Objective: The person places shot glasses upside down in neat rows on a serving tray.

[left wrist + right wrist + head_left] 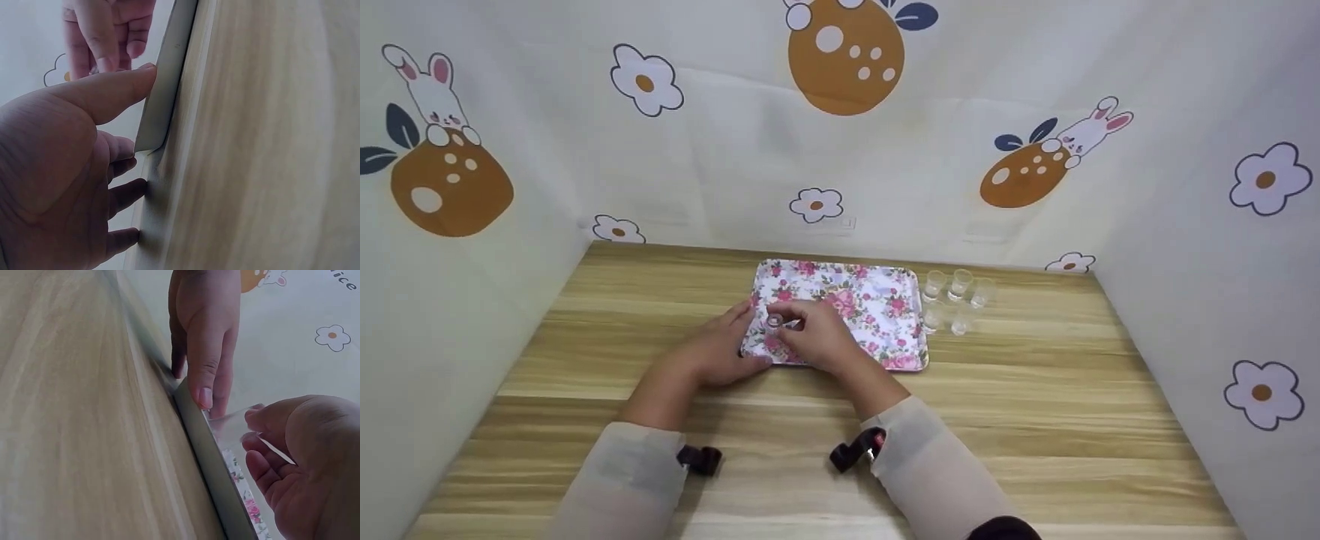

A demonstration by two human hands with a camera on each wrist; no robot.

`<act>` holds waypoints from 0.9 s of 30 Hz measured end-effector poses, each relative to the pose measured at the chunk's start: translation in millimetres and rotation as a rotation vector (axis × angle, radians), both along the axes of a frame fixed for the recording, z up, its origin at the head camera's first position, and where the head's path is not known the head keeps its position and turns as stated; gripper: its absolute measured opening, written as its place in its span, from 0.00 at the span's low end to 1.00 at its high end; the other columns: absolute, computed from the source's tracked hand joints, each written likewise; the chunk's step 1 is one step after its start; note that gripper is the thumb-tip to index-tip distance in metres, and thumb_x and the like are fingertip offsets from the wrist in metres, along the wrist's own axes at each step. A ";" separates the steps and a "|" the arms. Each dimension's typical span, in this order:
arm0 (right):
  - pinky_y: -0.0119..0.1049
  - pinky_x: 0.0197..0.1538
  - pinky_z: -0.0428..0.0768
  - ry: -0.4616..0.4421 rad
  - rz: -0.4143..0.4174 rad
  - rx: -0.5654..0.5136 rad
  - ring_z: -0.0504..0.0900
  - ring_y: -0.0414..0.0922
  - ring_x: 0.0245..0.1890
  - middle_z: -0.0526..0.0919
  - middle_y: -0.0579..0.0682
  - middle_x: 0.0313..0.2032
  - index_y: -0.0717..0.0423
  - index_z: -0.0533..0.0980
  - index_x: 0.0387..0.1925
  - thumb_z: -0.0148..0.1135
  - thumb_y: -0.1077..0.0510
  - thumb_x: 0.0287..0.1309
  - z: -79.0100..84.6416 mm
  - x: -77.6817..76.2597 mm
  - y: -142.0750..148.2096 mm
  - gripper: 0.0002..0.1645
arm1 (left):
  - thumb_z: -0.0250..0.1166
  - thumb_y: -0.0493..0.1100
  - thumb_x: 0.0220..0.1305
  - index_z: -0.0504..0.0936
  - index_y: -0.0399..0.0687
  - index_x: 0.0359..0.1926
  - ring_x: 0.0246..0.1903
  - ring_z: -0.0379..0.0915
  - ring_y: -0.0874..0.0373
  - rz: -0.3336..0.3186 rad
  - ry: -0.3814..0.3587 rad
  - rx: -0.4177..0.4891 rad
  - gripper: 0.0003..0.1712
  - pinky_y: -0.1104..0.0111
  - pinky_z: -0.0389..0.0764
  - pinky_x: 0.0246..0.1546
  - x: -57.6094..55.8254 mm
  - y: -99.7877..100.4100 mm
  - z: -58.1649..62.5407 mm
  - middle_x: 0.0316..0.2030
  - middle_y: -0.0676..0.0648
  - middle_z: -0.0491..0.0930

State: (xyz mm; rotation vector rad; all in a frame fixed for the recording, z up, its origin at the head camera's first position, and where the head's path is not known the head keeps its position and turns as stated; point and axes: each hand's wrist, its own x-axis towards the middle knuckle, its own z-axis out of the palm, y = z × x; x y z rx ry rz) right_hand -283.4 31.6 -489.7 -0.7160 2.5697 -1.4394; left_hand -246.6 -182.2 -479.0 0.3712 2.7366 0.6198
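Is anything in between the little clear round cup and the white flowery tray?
Nothing visible is. The right hand pinches the small clear round cup over the white, rectangular, pink-flowered tray. The left hand touches the tray's left edge, beside the cup, not under it.

We see soft, fairly even light in the head view, dimmer and greyer in both wrist views.
From the head, we find the wall (pixel 720 150) pale and the tabletop (pixel 1035 420) washed lighter at lower centre, with faint shadow beside the left sleeve (pixel 615 472); the clear glasses (pixel 958 285) look soft-edged against the wood, and wide-angle stretch splays the side walls outward. In the left wrist view, we see the left hand (pixel 62 169) in shade; in the right, dark shadow hugs the tray (pixel 203 458) and the wood grain looks smeared.
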 end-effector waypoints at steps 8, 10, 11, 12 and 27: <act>0.34 0.57 0.89 -0.082 0.013 -0.069 0.90 0.47 0.56 0.89 0.50 0.60 0.48 0.84 0.64 0.71 0.57 0.67 2.1 -0.3 2.9 0.24 | 0.63 0.67 0.73 0.45 0.44 0.87 0.85 0.42 0.33 0.002 0.004 0.002 0.58 0.37 0.54 0.84 -0.8 0.5 -0.7 0.88 0.43 0.40; 0.36 0.58 0.89 -0.073 0.012 -0.096 0.89 0.47 0.58 0.89 0.49 0.61 0.49 0.84 0.64 0.70 0.55 0.67 4.0 -2.0 7.2 0.25 | 0.62 0.67 0.73 0.45 0.44 0.87 0.85 0.43 0.32 0.002 0.003 0.004 0.58 0.36 0.54 0.83 -1.4 0.8 -0.7 0.88 0.43 0.40; 0.37 0.59 0.88 -0.067 0.011 -0.107 0.88 0.47 0.59 0.88 0.49 0.62 0.49 0.83 0.65 0.70 0.53 0.68 5.1 -2.9 10.0 0.25 | 0.63 0.67 0.73 0.45 0.44 0.87 0.85 0.43 0.33 0.002 0.001 0.006 0.58 0.37 0.54 0.83 -1.8 0.9 -0.7 0.88 0.43 0.39; 0.37 0.61 0.87 -0.051 0.008 -0.104 0.87 0.47 0.61 0.88 0.47 0.62 0.49 0.83 0.65 0.70 0.52 0.68 6.3 -3.8 13.3 0.26 | 0.62 0.67 0.73 0.44 0.44 0.87 0.85 0.43 0.32 0.000 0.002 0.007 0.58 0.36 0.55 0.83 -2.2 1.1 -0.7 0.88 0.43 0.39; 0.43 0.57 0.88 -0.024 -0.166 -0.068 0.88 0.52 0.54 0.85 0.49 0.66 0.44 0.80 0.68 0.71 0.45 0.69 21.8 -12.5 93.5 0.29 | 0.63 0.67 0.72 0.43 0.46 0.88 0.85 0.40 0.32 0.009 -0.022 0.015 0.59 0.36 0.51 0.84 0.2 -0.7 0.6 0.89 0.43 0.37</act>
